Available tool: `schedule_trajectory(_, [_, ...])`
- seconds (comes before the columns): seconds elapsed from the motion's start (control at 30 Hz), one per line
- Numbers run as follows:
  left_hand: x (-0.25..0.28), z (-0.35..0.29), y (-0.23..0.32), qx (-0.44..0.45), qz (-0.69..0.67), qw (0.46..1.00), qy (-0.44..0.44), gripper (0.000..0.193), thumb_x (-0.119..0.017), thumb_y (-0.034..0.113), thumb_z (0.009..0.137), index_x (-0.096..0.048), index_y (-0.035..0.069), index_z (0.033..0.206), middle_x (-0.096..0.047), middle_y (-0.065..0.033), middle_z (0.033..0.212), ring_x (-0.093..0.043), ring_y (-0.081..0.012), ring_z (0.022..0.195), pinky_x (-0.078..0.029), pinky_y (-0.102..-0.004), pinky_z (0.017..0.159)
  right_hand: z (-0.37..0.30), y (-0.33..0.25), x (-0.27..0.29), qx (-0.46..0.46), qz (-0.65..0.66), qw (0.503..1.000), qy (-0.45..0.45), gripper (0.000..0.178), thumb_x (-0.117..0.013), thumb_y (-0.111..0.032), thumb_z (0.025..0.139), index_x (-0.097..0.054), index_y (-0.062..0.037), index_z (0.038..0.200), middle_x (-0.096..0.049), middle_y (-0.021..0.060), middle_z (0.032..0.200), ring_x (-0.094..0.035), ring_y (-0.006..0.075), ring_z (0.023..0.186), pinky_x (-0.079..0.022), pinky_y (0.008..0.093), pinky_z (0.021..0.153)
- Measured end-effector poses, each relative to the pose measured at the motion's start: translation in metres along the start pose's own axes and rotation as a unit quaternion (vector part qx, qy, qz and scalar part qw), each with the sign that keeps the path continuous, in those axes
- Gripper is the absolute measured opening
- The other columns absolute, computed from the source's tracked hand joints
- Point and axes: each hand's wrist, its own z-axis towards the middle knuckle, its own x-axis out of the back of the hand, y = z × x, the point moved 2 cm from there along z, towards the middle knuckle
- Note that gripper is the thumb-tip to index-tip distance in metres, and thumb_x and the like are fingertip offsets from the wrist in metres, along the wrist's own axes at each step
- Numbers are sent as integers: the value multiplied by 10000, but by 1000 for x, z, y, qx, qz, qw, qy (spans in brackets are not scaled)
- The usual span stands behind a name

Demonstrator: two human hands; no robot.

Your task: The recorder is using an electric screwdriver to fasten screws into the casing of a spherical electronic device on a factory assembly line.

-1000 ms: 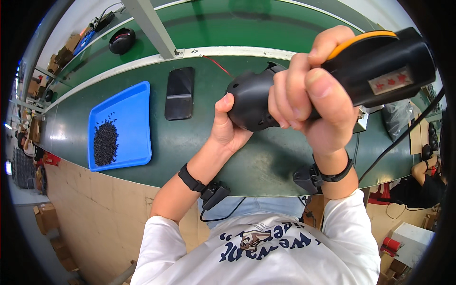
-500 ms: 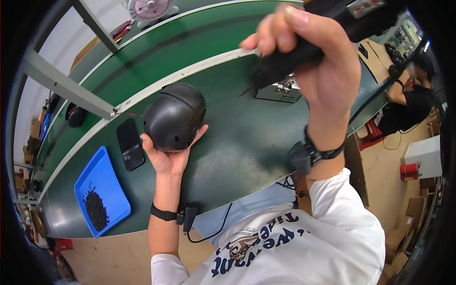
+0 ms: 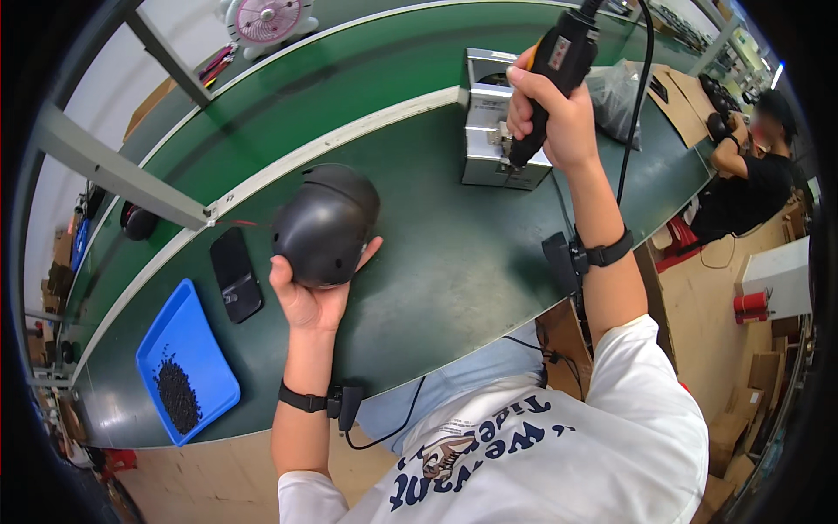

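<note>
My left hand (image 3: 316, 301) props up a dark grey, rounded, helmet-shaped shell (image 3: 325, 229) over the table, its thumb and fingers cupped around the lower end. Small round holes show in the shell's surface. In my right hand (image 3: 563, 122) is a black electric screwdriver (image 3: 559, 63), gripped around its body with the tip pointing down. That tip is right at the front of a silver metal screw feeder box (image 3: 485, 144); whether they touch I cannot tell. A cable runs up from the screwdriver's top end.
On the green table (image 3: 428, 271), a blue tray (image 3: 214, 362) holds many small black screws (image 3: 177, 397). Beside it lies a black phone (image 3: 234, 275). A clear plastic bag (image 3: 615, 100) sits behind my right hand. A co-worker (image 3: 751, 179) sits at the far right.
My right hand has moved away from the camera and down with the screwdriver, to the metal box. The shell in my left hand has turned slightly.
</note>
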Motion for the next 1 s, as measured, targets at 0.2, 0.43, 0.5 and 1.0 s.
schedule_trajectory(0.2, [-2, 1, 1, -17, 30, 999, -2, 979, -810, 543, 676, -377, 176, 1473, -436, -147, 1469, -448, -402, 1353, -371, -718, 1074, -17, -60, -79, 93, 201, 964, -147, 274, -451, -267, 1015, -465, -63, 1198, -420, 0, 658, -400, 101, 532, -383, 277, 526])
schedule_trajectory(0.43, [0, 2, 7, -42, 69, 997, -5, 1007, -819, 447, 673, -321, 178, 1506, -458, -126, 1424, -495, -319, 1315, -426, -506, 1118, -25, -74, -142, 190, 291, 889, -298, 396, -428, -397, 1041, -463, -74, 1268, -464, 5, 697, -432, 113, 571, -406, 272, 564])
schedule_trajectory(0.5, [-4, 2, 10, -50, 69, 996, -4, 1062, -834, 434, 664, -282, 148, 1525, -470, -123, 1405, -502, -285, 1304, -419, -433, 1128, -23, -67, -146, 186, 300, 879, -319, 422, -442, -433, 1035, -460, -80, 1267, -476, 7, 701, -440, 117, 577, -408, 273, 554])
schedule_trajectory(1.0, [-4, 3, 14, -95, 98, 990, -25, 1102, -885, 239, 653, -232, 80, 1527, -492, -168, 1404, -523, -306, 1296, -449, -454, 1090, -25, -46, -158, 154, 276, 891, -326, 406, -422, -449, 1040, -450, -111, 1263, -490, 9, 704, -459, 119, 570, -413, 278, 543])
